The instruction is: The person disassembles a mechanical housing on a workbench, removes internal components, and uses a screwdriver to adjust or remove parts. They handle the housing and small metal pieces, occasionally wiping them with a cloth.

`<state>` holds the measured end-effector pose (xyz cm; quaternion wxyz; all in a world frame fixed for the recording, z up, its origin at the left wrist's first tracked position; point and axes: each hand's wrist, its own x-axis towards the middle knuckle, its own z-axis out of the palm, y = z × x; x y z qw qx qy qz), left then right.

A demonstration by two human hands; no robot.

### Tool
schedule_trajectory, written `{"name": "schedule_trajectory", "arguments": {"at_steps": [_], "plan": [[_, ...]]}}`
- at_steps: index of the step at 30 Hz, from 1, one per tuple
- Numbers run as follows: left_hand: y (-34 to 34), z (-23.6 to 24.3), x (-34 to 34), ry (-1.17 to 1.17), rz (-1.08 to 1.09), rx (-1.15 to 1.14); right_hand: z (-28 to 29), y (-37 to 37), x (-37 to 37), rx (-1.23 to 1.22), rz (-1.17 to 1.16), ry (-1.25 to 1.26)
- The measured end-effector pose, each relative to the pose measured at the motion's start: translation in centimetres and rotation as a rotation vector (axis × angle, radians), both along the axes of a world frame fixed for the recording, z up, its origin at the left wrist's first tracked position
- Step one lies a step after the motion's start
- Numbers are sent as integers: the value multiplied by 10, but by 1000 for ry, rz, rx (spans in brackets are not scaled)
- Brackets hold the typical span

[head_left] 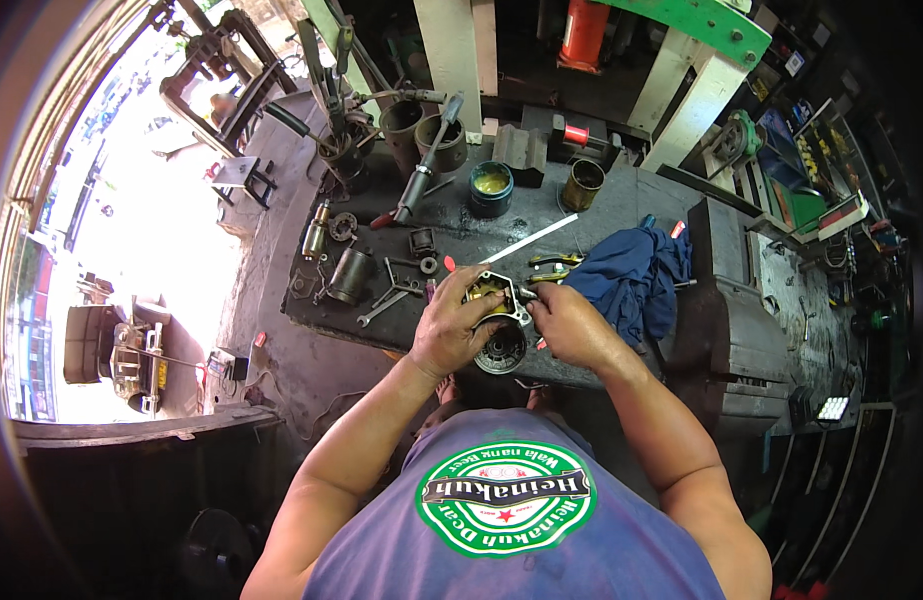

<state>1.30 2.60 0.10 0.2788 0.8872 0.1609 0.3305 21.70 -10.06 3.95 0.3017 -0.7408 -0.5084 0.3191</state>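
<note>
My left hand (450, 320) is clamped on the metal housing (521, 313), over the workbench's (462, 228) near edge. My right hand (572, 322) bears against its right side; finger closure I cannot tell. Beyond: wrench (385, 306), blue cloth (632, 280), open tub (491, 200).

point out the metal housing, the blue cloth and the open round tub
Grey metal housing (502, 346), head view, inside its round lower opening
Crumpled dark blue cloth (630, 275), head view, middle of its folds
Round dark teal tub (490, 204), head view, front wall
</note>
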Motion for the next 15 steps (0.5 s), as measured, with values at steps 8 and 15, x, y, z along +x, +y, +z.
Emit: {"name": "schedule_trajectory", "arguments": {"at_steps": [8, 15], "plan": [[4, -1, -1, -11, -42, 21, -87, 9, -4, 730, 11, -322], [9, 2, -4, -8, -48, 8, -49, 20, 38, 108, 404, -192]]}}
